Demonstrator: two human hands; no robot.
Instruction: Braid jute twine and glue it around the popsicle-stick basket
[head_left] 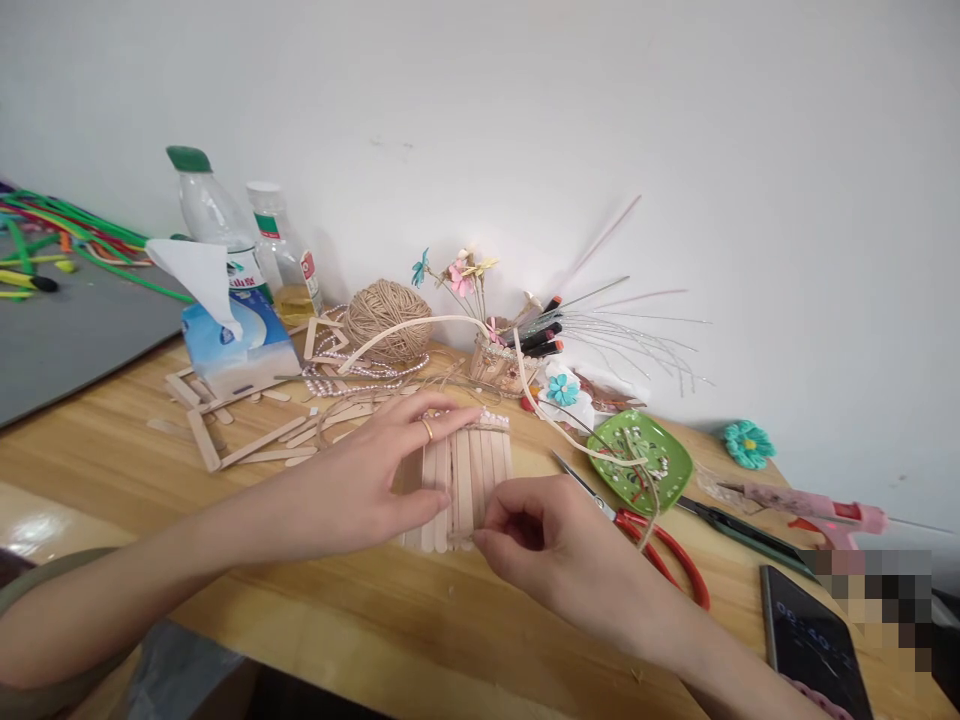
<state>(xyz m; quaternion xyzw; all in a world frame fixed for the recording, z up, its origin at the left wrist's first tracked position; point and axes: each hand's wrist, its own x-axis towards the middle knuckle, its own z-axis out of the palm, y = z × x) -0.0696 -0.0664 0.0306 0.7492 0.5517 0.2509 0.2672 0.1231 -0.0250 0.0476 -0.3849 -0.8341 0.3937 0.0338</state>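
1. Near the tabletop's (315,600) front edge lies a flat panel of pale wooden craft sticks (466,480).
2. Left hand (367,470) rests spread flat on it.
3. Right hand (540,545) pinches its near edge.
4. Red-handled scissors (637,530) lie just right.

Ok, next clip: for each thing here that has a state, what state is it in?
left hand: flat, pressing on the stick panel
right hand: pinching the panel's near edge
stick panel: lying flat, sticks side by side
red scissors: lying shut
tissue pack: open, one tissue pulled up
green-capped bottle: upright, capped
twine ball: wound, loose end trailing
glue gun: lying on its side
phone: screen lit
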